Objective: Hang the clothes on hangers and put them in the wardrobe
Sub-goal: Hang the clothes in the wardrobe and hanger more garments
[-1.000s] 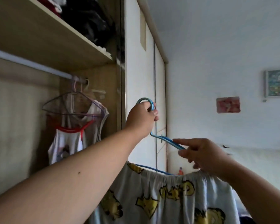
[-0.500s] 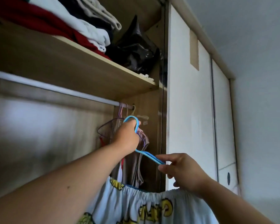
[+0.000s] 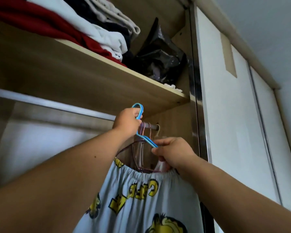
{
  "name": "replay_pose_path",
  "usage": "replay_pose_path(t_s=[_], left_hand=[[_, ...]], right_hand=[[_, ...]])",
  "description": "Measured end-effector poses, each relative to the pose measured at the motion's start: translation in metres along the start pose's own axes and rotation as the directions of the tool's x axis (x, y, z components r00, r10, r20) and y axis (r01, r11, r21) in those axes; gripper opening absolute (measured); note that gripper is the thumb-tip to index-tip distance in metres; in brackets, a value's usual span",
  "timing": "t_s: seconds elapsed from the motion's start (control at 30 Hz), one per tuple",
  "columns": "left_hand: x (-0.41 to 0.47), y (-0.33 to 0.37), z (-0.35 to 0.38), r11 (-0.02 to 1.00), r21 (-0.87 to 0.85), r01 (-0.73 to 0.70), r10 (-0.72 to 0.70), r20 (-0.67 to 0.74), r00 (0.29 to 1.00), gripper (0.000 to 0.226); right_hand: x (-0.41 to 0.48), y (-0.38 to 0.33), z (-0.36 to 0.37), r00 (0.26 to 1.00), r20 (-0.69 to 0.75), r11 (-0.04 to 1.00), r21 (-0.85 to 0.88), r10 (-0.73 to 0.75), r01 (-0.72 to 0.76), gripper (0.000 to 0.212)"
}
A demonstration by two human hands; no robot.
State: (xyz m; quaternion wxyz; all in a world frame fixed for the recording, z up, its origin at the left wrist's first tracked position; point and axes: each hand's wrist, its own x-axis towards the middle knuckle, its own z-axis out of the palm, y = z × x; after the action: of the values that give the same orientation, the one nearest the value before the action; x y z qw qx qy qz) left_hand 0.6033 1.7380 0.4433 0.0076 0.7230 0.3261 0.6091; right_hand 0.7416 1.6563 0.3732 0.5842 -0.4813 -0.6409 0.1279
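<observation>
A blue hanger carries pale blue shorts with yellow cartoon prints and an elastic waistband. My left hand grips the hanger just below its hook, which stands above the metal wardrobe rail, close under the shelf. My right hand pinches the hanger's right arm and holds the waistband there. The shorts hang down between my forearms. The hanger's lower bar is hidden by the cloth.
Several hangers with clothes hang at the rail's right end behind my hands. The wooden shelf above holds folded clothes and a black plastic bag. A white sliding door stands at the right.
Both hands have carried the hanger with the shorts from beside the door into the wardrobe and upward; the hook now stands above the rail, near the hung clothes.
</observation>
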Motion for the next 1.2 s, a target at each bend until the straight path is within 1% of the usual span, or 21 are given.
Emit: replay_pose_path(t_s=[0.03,0.1,0.23,0.3,0.37,0.43,0.53,0.63,0.7,0.77,0.83,0.9,1.0,1.07,1.13,1.2], left_hand=[[0.014,-0.008,0.001,1.0,-0.003,-0.003,0.003,0.015,1.0,0.041],[0.045,-0.024,0.001,0.998,0.054,-0.026,0.024,0.038,0.999,0.041],[0.087,-0.055,0.009,0.977,0.202,-0.067,0.059,0.047,0.997,0.044],[0.099,-0.072,0.015,0.95,0.309,-0.044,0.037,0.029,0.999,0.049],[0.109,-0.086,0.02,0.901,0.433,-0.001,-0.015,0.034,0.999,0.053],[0.116,-0.096,0.025,0.834,0.551,-0.023,-0.016,0.065,0.998,0.051],[0.119,-0.105,0.036,0.774,0.632,-0.042,0.044,0.014,0.999,0.042],[0.12,-0.117,0.043,0.705,0.706,-0.071,0.111,-0.01,0.994,0.038],[0.119,-0.124,0.046,0.679,0.728,-0.089,0.15,-0.02,0.988,0.04],[0.119,-0.134,0.047,0.689,0.717,-0.105,0.209,-0.057,0.976,0.049],[0.117,-0.142,0.047,0.698,0.704,-0.136,0.267,-0.078,0.961,0.061],[0.114,-0.147,0.046,0.675,0.716,-0.178,0.285,-0.03,0.958,0.071],[0.113,-0.146,0.042,0.639,0.745,-0.192,0.257,0.028,0.966,0.071],[0.111,-0.143,0.04,0.635,0.751,-0.18,0.233,0.036,0.972,0.069],[0.109,-0.14,0.039,0.64,0.753,-0.154,0.199,0.031,0.979,0.069],[0.105,-0.135,0.039,0.644,0.755,-0.123,0.142,0.04,0.989,0.071]], right_hand=[[0.014,-0.001,0.005,1.0,-0.013,1.0,-0.026,-0.001,0.001,0.024],[0.043,-0.002,0.015,1.0,-0.014,0.999,-0.034,0.001,-0.002,0.023],[0.088,0.007,0.034,0.999,-0.018,1.0,0.002,0.028,-0.028,0.022],[0.103,0.013,0.042,0.999,-0.024,0.999,0.004,0.045,-0.045,0.021],[0.119,0.02,0.05,0.998,-0.029,0.998,-0.016,0.057,-0.058,0.019],[0.13,0.027,0.057,0.997,-0.027,0.997,-0.023,0.069,-0.07,0.019],[0.143,0.035,0.062,0.997,-0.021,0.996,-0.038,0.078,-0.078,0.021],[0.152,0.041,0.065,0.997,-0.002,0.99,-0.124,0.074,-0.074,0.026],[0.156,0.045,0.068,0.997,0.033,0.974,-0.217,0.071,-0.062,0.031],[0.158,0.05,0.072,0.995,0.066,0.96,-0.277,0.073,-0.052,0.036],[0.158,0.057,0.076,0.994,0.068,0.962,-0.265,0.08,-0.059,0.038],[0.156,0.063,0.077,0.995,0.041,0.974,-0.21,0.091,-0.08,0.036],[0.154,0.065,0.075,0.991,0.034,0.977,-0.177,0.131,-0.124,0.03],[0.154,0.066,0.071,0.99,0.035,0.963,-0.24,0.135,-0.123,0.029],[0.154,0.067,0.067,0.995,0.032,0.937,-0.341,0.093,-0.076,0.031],[0.152,0.068,0.062,0.998,0.024,0.922,-0.387,0.05,-0.037,0.028]])
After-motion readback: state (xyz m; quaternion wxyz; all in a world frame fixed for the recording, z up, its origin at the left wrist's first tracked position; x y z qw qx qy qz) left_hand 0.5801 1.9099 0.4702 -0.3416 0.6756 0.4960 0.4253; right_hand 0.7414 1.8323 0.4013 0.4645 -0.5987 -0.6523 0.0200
